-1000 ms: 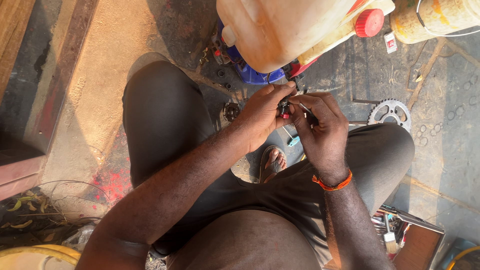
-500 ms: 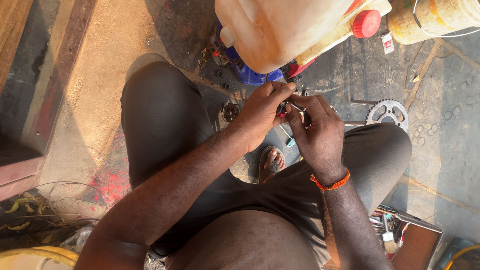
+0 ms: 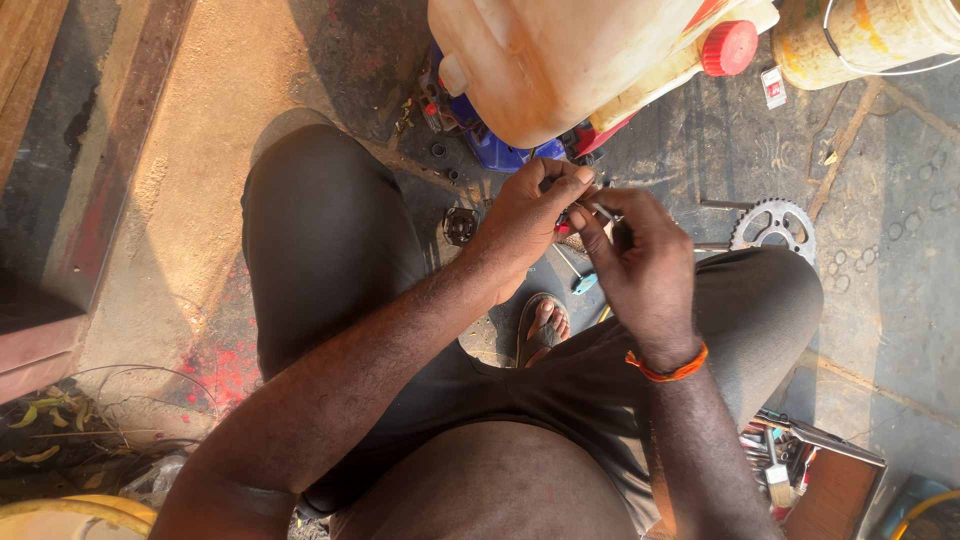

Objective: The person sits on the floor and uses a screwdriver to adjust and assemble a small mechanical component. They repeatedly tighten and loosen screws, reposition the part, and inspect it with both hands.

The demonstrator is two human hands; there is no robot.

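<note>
Both hands meet in front of me, above my knees. My left hand pinches a small dark metal part between thumb and fingers. My right hand, with an orange band at the wrist, closes its fingers on a thin metal tool whose tip touches that part. The part is mostly hidden by my fingers. I sit low in dark trousers; a sandalled foot shows between my legs.
A large pale plastic jerrycan with a red cap lies just beyond my hands, over a blue object. A toothed sprocket lies on the ground at right. An open toolbox sits at lower right, another container top right.
The hands have stayed together on the small part, shifting only slightly; the fingers of the right hand have moved a little around the thin tool.
</note>
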